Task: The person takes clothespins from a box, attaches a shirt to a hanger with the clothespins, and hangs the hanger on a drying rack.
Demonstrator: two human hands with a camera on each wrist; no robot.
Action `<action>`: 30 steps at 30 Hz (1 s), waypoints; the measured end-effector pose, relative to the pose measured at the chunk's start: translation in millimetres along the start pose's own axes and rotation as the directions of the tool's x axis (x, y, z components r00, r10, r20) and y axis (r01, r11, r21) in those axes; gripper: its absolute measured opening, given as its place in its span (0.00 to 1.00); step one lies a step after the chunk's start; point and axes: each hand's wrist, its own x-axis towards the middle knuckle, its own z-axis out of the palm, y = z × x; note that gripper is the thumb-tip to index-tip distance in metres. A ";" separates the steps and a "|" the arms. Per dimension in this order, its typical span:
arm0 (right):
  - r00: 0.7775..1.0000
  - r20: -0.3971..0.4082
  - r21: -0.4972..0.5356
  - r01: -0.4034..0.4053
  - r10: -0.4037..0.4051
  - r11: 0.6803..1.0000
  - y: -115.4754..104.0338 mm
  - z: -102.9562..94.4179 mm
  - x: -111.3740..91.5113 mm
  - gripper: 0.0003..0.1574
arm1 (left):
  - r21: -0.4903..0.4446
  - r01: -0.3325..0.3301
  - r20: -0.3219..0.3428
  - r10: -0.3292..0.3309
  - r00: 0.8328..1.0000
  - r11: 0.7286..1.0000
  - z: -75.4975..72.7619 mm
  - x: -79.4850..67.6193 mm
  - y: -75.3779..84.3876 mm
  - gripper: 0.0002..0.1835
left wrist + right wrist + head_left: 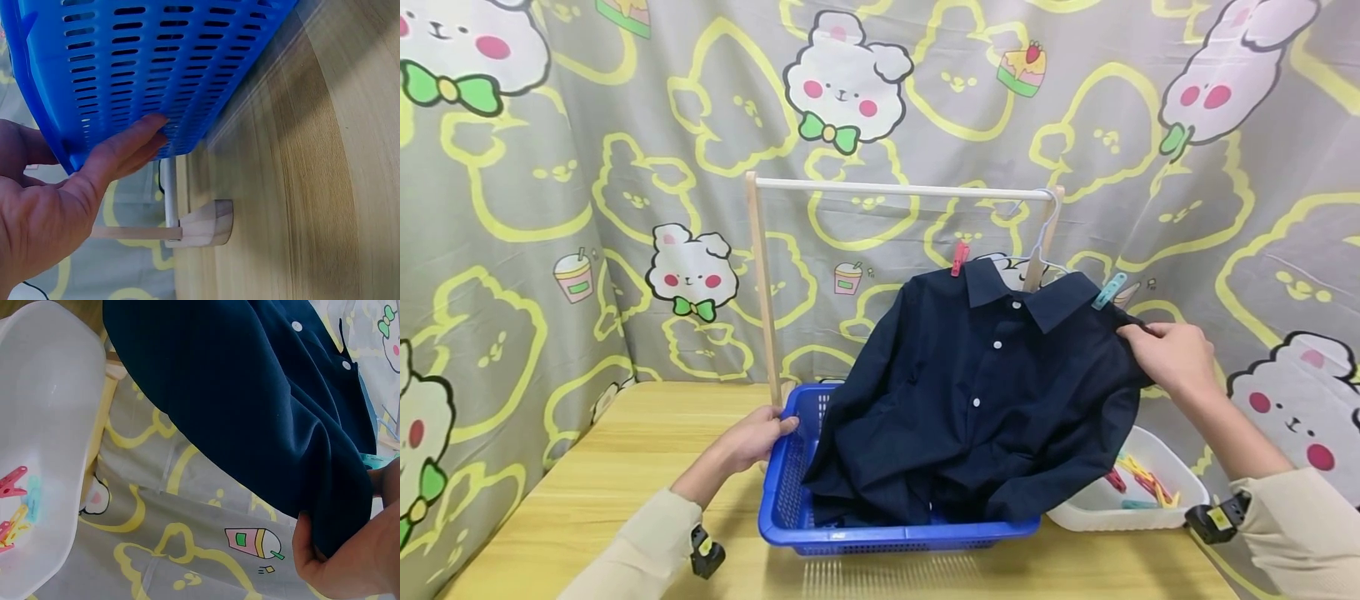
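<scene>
While the left hand (pixel 756 437) gripped the blue basket (pixel 902 533), the right hand (pixel 1176 358) pinched the dark shirt (pixel 940 400), which lay partly inside the basket, beside a white tub (pixel 1127 518) near the desk's (pixel 647 442) right edge.

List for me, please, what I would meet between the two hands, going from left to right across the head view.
Left grip holding the blue basket, red peg, hanger hook, teal peg, right grip holding the dark shirt.
</scene>
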 end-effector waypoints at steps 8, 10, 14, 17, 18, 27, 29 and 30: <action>0.999 -0.028 0.022 0.015 -0.014 1.000 -1.1 -0.6 -1.7 0.38 | -0.010 0.000 0.008 0.000 1.000 1.000 -0.9 0.1 0.1 0.19; 0.998 -0.054 0.017 0.032 -0.032 0.999 -2.0 -0.1 -1.7 0.34 | -0.020 0.003 0.007 -0.003 1.000 1.000 -1.2 0.5 -0.9 0.19; 0.995 -0.081 0.000 0.056 -0.056 0.998 -4.9 0.6 -2.5 0.30 | -0.028 -0.001 0.007 0.001 1.000 1.000 -2.5 1.1 -2.9 0.21; 0.995 -0.085 0.005 0.062 -0.062 0.998 -7.2 0.7 -3.6 0.30 | -0.025 -0.010 0.009 0.010 1.000 1.000 -3.7 1.4 -4.3 0.22; 0.994 -0.088 0.011 0.064 -0.063 0.998 -8.1 0.8 -4.0 0.30 | -0.030 -0.006 0.006 0.006 1.000 1.000 -3.9 1.6 -4.6 0.22; 0.977 -0.201 0.131 0.105 -0.078 0.986 -17.9 2.4 -5.8 0.30 | -0.041 -0.011 0.016 0.012 1.000 0.999 -4.1 1.2 -7.0 0.25; 0.976 -0.209 0.155 0.092 -0.058 0.984 -20.8 1.6 -6.3 0.30 | -0.038 -0.007 0.010 0.008 1.000 0.999 -3.7 0.9 -6.9 0.25; 0.975 -0.215 0.167 0.085 -0.048 0.982 -22.6 1.3 -6.9 0.30 | -0.035 -0.003 0.006 0.004 1.000 0.999 -3.4 0.8 -6.8 0.25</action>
